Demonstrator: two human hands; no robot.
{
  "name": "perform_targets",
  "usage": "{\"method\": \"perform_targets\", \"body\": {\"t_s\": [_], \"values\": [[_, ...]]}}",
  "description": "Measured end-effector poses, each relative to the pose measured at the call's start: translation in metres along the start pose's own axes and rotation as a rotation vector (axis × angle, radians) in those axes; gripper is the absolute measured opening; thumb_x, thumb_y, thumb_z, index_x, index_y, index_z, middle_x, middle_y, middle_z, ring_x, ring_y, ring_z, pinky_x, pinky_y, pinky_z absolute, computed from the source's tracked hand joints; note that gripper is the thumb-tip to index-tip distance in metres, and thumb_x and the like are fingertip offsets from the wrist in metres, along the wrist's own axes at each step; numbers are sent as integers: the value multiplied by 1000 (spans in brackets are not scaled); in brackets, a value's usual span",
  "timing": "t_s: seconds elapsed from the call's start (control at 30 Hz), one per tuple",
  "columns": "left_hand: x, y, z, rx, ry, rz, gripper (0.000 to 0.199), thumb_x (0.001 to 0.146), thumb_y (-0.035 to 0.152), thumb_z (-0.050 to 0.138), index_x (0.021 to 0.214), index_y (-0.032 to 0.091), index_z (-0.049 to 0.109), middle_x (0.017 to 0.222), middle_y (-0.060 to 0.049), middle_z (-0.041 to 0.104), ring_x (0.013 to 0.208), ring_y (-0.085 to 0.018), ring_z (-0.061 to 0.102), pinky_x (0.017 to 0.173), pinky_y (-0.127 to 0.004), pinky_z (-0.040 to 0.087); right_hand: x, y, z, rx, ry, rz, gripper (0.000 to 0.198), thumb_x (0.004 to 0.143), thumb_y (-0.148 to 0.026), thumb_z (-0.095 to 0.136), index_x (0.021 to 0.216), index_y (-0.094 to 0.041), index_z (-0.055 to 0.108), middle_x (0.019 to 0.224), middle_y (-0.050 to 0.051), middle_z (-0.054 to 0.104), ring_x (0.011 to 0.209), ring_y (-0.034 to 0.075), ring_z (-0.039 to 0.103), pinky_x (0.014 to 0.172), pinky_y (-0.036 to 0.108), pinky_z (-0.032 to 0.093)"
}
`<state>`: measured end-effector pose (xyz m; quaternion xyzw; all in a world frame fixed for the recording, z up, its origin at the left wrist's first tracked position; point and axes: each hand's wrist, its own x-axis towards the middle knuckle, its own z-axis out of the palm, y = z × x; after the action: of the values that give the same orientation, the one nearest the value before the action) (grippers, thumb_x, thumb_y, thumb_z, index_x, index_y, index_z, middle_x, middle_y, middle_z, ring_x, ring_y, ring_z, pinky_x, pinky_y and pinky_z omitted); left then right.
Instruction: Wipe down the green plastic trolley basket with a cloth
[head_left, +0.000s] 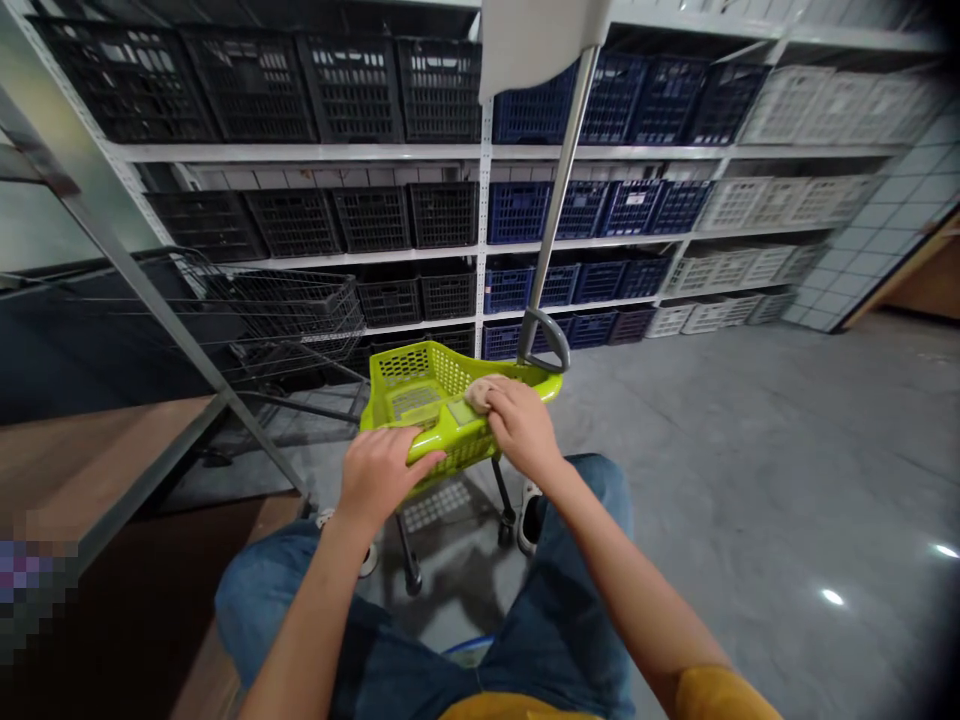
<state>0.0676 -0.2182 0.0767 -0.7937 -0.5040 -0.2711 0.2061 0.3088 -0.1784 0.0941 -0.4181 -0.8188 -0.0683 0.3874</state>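
A small lime-green shopping cart (401,365) stands between my knees, its perforated basket facing away from me. My left hand (379,470) is wrapped round the left end of the cart's handle (442,432). On the right part of that handle, my right hand (521,420) presses a crumpled beige cloth (480,393) against the green plastic, fingers closed over it. A grey loop (551,342) and a tall metal pole (561,190) rise from the cart's right side, with a pale panel (540,45) at the top.
Shelves ahead hold black crates (296,222), blue crates (577,208) and white crates (750,200). A wire shopping cart (300,300) stands at the left, near a metal-framed wooden surface (97,460). Grey floor (750,450) stretches to the right.
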Motion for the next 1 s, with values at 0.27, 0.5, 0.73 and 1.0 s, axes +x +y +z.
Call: {"method": "perform_targets", "body": {"t_s": [0.27, 0.5, 0.73, 1.0], "values": [[6, -29, -7, -142, -83, 129, 42, 89, 53, 54, 113, 20, 67, 106, -8, 74, 96, -24, 68, 87, -38, 50, 10, -12, 1, -110, -61, 85, 19, 89, -21, 48, 101, -22, 63, 119, 7, 66, 111, 22, 57, 95, 36, 39], [11, -21, 0, -136, -62, 91, 39, 89, 53, 54, 104, 20, 69, 99, -8, 75, 91, -23, 67, 90, -40, 47, 25, -1, 3, -323, -158, 254, 31, 97, -39, 41, 111, -21, 62, 101, 12, 67, 90, 25, 60, 81, 34, 39], [9, -15, 6, -44, -60, 16, 38, 88, 55, 55, 96, 19, 66, 89, -7, 74, 83, -24, 66, 79, -36, 45, 47, -19, 6, -178, -322, 29, 33, 99, -42, 38, 110, -25, 64, 103, 7, 70, 94, 21, 62, 85, 32, 40], [7, -6, 6, -65, -15, -5, 41, 86, 59, 55, 93, 20, 66, 87, -7, 73, 81, -23, 64, 78, -35, 42, 67, 27, -3, -270, -497, 320, 38, 95, -43, 39, 102, -25, 71, 103, 8, 74, 92, 26, 68, 74, 33, 46]]}}
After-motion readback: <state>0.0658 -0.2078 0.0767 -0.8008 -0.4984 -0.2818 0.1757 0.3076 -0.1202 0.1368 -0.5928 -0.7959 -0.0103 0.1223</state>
